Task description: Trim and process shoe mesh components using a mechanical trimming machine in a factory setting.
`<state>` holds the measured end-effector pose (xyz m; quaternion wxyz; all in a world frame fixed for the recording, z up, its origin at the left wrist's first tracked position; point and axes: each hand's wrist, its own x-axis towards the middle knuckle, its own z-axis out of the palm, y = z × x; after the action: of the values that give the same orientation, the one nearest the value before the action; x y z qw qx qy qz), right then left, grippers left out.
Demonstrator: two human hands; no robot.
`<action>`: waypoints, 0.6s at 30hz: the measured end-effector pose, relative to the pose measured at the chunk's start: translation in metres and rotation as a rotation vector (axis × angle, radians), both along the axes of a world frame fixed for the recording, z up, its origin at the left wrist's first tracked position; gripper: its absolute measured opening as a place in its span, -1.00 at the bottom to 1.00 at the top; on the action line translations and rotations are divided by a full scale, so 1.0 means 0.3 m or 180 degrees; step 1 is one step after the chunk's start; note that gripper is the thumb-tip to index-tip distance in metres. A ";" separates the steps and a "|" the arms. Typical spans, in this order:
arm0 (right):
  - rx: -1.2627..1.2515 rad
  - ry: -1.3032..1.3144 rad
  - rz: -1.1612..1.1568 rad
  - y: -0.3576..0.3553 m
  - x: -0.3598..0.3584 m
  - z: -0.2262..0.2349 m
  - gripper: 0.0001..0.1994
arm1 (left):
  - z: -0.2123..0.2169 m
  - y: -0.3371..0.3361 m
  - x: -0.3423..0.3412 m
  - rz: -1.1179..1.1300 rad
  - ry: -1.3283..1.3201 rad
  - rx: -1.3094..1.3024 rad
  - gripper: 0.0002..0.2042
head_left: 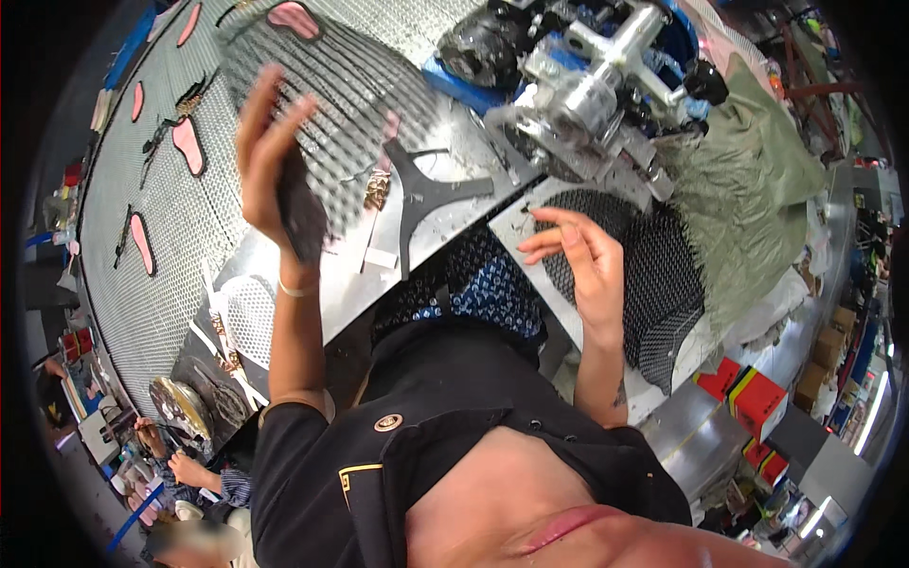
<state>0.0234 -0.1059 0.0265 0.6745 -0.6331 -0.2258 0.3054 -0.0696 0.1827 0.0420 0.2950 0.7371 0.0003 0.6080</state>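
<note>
My left hand point(268, 156) is raised over the left part of the worktable, fingers stretched and apart. A dark flat piece point(303, 210) shows against its palm side; I cannot tell whether it is held. Just beyond is a motion-blurred black mesh sheet point(350, 95) with dark stripes. Right of that hand, a dark grey Y-shaped piece point(426, 194) lies on the metal tabletop beside a leopard-print strip point(377, 189). My right hand point(592, 275) hovers with loosely bent, separated fingers next to a black mesh piece point(663, 275), below the sewing machine point(587, 104).
Pink sole-shaped pieces point(188, 147) with dark straps are spread over grey mesh point(104, 237) at the left. Green cloth point(757, 161) drapes the right side. Red-and-yellow boxes point(743, 393) stand at the lower right. Another person's hands point(189, 470) are at the lower left.
</note>
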 end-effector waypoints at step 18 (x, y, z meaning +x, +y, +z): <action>-0.1214 -0.0445 -0.0699 -0.127 0.004 -0.348 -0.77 | -0.568 0.463 0.729 0.1662 0.3217 0.0919 -0.52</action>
<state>0.0246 -0.1440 -0.0780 0.5546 -0.7895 -0.1400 0.2228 0.1491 0.3215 -0.1283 -0.0048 0.9438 0.2397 0.2276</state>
